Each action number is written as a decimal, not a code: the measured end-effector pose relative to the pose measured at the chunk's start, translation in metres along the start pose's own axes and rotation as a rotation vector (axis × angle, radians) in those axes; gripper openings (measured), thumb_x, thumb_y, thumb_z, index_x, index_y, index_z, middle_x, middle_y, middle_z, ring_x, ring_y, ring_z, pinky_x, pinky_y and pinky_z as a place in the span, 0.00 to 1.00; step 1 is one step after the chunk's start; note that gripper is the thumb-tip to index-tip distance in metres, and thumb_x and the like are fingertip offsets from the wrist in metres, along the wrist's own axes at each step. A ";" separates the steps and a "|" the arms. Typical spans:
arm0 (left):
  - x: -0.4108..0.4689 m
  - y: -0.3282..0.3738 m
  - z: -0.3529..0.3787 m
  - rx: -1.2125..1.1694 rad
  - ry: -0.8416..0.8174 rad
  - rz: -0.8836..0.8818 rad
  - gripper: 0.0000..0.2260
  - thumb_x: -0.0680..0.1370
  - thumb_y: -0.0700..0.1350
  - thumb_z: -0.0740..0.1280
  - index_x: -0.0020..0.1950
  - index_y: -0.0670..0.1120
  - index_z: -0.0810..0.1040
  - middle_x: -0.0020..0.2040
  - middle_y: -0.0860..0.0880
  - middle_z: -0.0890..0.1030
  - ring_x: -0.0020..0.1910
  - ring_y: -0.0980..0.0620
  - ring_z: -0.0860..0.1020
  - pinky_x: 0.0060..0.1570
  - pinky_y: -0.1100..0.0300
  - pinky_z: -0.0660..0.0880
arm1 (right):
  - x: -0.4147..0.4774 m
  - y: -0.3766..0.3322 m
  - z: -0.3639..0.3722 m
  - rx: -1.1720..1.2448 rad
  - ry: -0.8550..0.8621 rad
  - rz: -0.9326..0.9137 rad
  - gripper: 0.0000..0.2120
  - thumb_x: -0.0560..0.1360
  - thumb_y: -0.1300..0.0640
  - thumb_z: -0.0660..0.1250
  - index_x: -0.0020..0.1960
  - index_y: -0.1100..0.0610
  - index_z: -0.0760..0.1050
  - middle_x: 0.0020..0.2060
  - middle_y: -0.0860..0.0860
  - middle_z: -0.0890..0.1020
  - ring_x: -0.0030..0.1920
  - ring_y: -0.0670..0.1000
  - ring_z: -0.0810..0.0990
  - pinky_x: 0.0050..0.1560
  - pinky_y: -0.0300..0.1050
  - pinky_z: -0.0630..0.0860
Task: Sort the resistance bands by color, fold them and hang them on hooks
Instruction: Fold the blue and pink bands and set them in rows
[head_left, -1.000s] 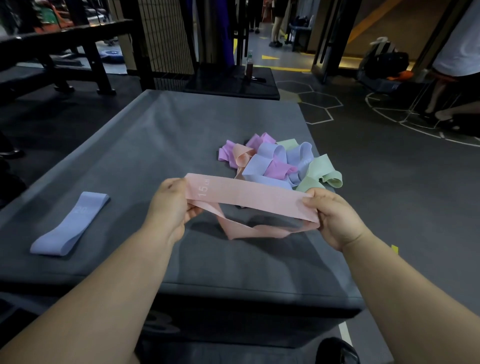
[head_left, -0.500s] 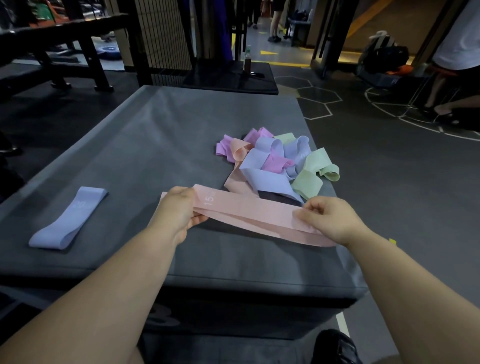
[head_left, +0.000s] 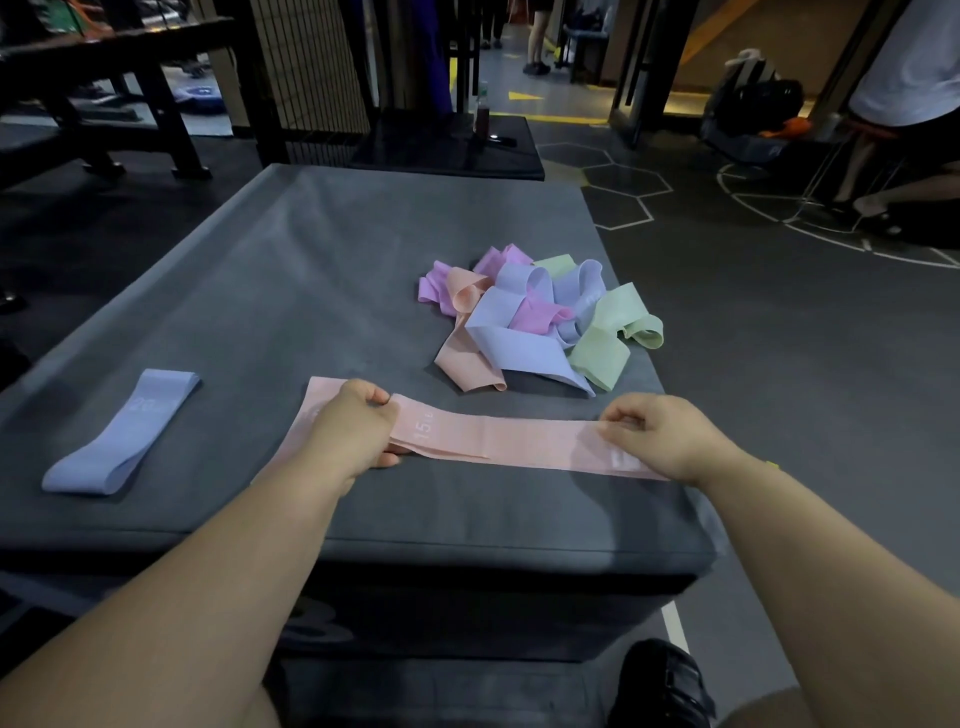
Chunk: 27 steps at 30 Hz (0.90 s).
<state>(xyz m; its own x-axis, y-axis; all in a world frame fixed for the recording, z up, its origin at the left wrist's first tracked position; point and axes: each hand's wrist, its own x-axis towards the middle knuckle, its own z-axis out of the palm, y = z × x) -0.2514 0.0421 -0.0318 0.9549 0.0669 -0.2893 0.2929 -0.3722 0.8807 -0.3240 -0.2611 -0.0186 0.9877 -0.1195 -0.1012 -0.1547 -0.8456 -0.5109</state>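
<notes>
At the box's near edge, left hand and right hand hold a peach band.
Left fingers curl round its 9 o'clock end, right fingertips pinch the 3 o'clock end; it lies flat, marked 15. Mixed pile at 1 o'clock, lilac band at 9; dark gym floor around.

Left hand and right hand pinch, arms outstretched.

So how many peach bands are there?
2. The flat peach band lies on the mat, held by the left hand and right hand. The twisted peach band is at the left edge of the pile. More may hide underneath.
</notes>
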 end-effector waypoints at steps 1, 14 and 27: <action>0.000 0.000 -0.001 0.031 0.006 0.008 0.07 0.81 0.43 0.61 0.58 0.45 0.71 0.47 0.44 0.80 0.35 0.48 0.82 0.34 0.57 0.80 | -0.001 0.001 -0.001 0.011 0.002 -0.008 0.04 0.76 0.52 0.68 0.42 0.46 0.78 0.39 0.41 0.80 0.43 0.43 0.77 0.47 0.39 0.70; -0.009 0.001 -0.003 0.214 0.022 0.088 0.08 0.81 0.47 0.62 0.57 0.45 0.73 0.38 0.44 0.81 0.36 0.47 0.82 0.41 0.55 0.81 | -0.002 0.014 0.000 -0.185 0.034 0.113 0.14 0.73 0.56 0.67 0.59 0.51 0.79 0.53 0.51 0.76 0.54 0.52 0.77 0.58 0.44 0.73; -0.010 -0.003 -0.008 0.061 -0.044 0.038 0.03 0.79 0.42 0.66 0.51 0.45 0.77 0.41 0.46 0.81 0.36 0.52 0.77 0.33 0.61 0.73 | -0.004 0.013 -0.005 -0.236 0.032 0.249 0.10 0.74 0.46 0.67 0.40 0.51 0.70 0.45 0.50 0.75 0.44 0.52 0.74 0.41 0.45 0.69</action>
<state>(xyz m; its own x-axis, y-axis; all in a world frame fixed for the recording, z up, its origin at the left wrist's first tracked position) -0.2611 0.0506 -0.0290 0.9619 0.0118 -0.2732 0.2515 -0.4297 0.8672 -0.3295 -0.2741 -0.0200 0.9211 -0.3504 -0.1694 -0.3849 -0.8851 -0.2618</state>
